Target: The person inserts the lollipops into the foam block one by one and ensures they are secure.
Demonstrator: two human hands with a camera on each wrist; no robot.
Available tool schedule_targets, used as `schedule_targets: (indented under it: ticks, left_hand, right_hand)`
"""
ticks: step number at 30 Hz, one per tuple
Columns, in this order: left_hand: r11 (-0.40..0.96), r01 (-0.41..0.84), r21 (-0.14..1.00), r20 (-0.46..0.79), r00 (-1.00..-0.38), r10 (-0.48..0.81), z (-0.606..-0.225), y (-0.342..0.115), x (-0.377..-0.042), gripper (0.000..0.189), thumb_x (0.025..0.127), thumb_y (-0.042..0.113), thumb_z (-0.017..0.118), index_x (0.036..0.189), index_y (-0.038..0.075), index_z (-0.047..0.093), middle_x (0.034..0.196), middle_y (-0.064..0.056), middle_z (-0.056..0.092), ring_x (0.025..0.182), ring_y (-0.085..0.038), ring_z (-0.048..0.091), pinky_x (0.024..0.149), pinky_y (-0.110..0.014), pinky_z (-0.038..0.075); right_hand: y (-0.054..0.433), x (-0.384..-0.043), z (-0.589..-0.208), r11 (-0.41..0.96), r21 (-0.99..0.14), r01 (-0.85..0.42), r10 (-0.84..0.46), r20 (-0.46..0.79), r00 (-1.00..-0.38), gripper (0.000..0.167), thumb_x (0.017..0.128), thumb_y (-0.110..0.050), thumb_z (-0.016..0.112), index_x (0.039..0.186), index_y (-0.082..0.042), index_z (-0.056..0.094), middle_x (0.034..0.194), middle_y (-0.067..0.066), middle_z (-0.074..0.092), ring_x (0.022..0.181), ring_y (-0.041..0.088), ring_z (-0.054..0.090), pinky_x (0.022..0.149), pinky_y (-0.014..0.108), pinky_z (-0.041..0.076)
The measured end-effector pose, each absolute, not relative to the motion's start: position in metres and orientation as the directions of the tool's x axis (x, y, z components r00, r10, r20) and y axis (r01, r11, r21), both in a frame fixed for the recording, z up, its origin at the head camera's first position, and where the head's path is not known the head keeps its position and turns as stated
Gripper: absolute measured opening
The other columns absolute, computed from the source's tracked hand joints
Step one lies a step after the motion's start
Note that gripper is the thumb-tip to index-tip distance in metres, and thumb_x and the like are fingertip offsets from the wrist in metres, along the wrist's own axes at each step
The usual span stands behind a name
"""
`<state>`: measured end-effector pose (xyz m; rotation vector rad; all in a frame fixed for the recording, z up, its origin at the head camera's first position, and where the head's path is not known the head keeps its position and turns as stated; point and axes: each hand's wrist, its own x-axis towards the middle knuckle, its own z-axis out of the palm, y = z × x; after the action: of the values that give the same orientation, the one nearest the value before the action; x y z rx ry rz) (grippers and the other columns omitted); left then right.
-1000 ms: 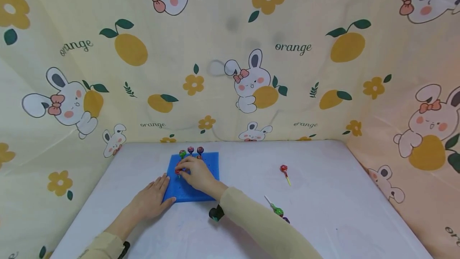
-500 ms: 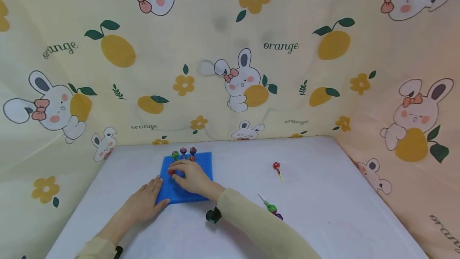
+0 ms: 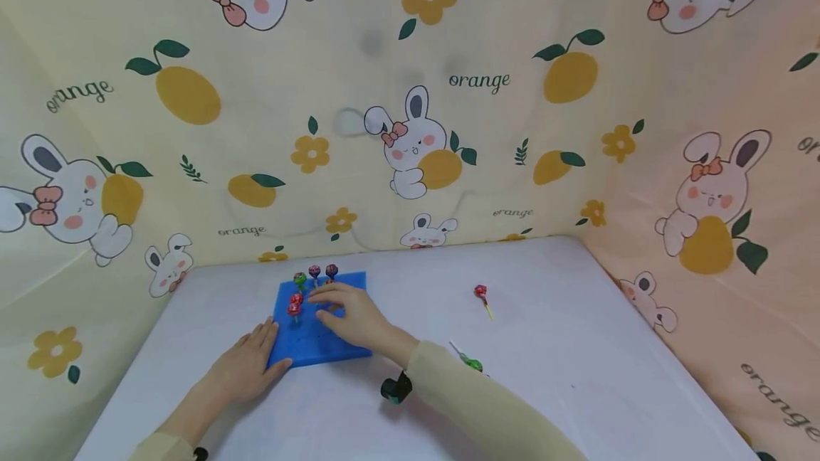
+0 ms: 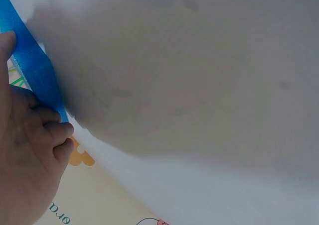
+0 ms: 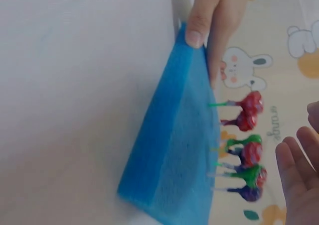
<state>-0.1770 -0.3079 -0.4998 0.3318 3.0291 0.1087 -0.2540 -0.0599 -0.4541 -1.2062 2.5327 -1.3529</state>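
Observation:
A blue foam block (image 3: 329, 347) with small holes lies on the left of the table. My left hand (image 3: 240, 368) holds its near left corner, thumb on the front side and fingers along the left side. Several wrapped lollipops stand upright in the block by their sticks. Two red lollipops (image 3: 295, 306) are at its left; behind them come a green lollipop (image 3: 300, 280) and two purplish ones (image 3: 323, 271). My right hand (image 3: 359, 316) hovers over the block, right of the red lollipops, fingers spread and holding nothing. In the right wrist view its fingers (image 5: 294, 165) are apart from the lollipop heads.
On the white table (image 3: 532, 390), a red lollipop with a yellow stick (image 3: 482, 294) lies right of the block. Nearer, a green lollipop (image 3: 472, 363) lies partly behind my right sleeve (image 3: 474, 390). A patterned cloth (image 3: 307, 91) walls the back and sides.
My right hand has let go of a red lollipop, now standing in the block, and drawn back to the right with its fingers spread. The left hand keeps its hold; the head view has turned right.

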Motion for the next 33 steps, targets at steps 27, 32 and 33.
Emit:
schedule_targets:
  ticks: [27, 32, 33]
  left_hand:
    - [0.976, 0.196, 0.093, -0.115, -0.972, 0.206, -0.498, -0.307, -0.177, 0.089, 0.103, 0.053, 0.057, 0.153, -0.017, 0.033, 0.160, -0.038, 0.029, 0.148, -0.054, 0.031, 0.118, -0.067, 0.032]
    - [0.976, 0.199, 0.090, -0.123, -0.970, 0.209, -0.499, -0.308, -0.178, 0.090, 0.104, 0.055, 0.055, 0.153, -0.017, 0.033, 0.160, -0.038, 0.029, 0.148, -0.055, 0.031, 0.118, -0.068, 0.032]
    - [0.976, 0.199, 0.089, -0.122, -0.970, 0.209, -0.500, -0.308, -0.178, 0.090, 0.104, 0.056, 0.055, 0.153, -0.016, 0.033, 0.160, -0.038, 0.029, 0.148, -0.054, 0.031, 0.118, -0.067, 0.032]
  right_hand:
    - [0.105, -0.290, -0.475, 0.400, -0.756, -0.518, -0.363, 0.388, -0.847, 0.025, 0.096, -0.001, 0.072, 0.121, -0.006, 0.076, 0.129, 0.007, 0.070, 0.106, 0.023, 0.071, 0.086, 0.027, 0.061]
    - [0.142, -0.302, -0.482, 0.499, -0.711, -0.496, -0.335, 0.369, -0.867, 0.026, 0.096, -0.002, 0.072, 0.122, -0.003, 0.075, 0.129, 0.011, 0.069, 0.105, 0.026, 0.071, 0.085, 0.030, 0.062]
    - [0.149, -0.305, -0.483, 0.517, -0.701, -0.492, -0.328, 0.368, -0.870, 0.026, 0.096, -0.003, 0.072, 0.122, -0.002, 0.074, 0.129, 0.012, 0.069, 0.105, 0.027, 0.071, 0.085, 0.032, 0.062]
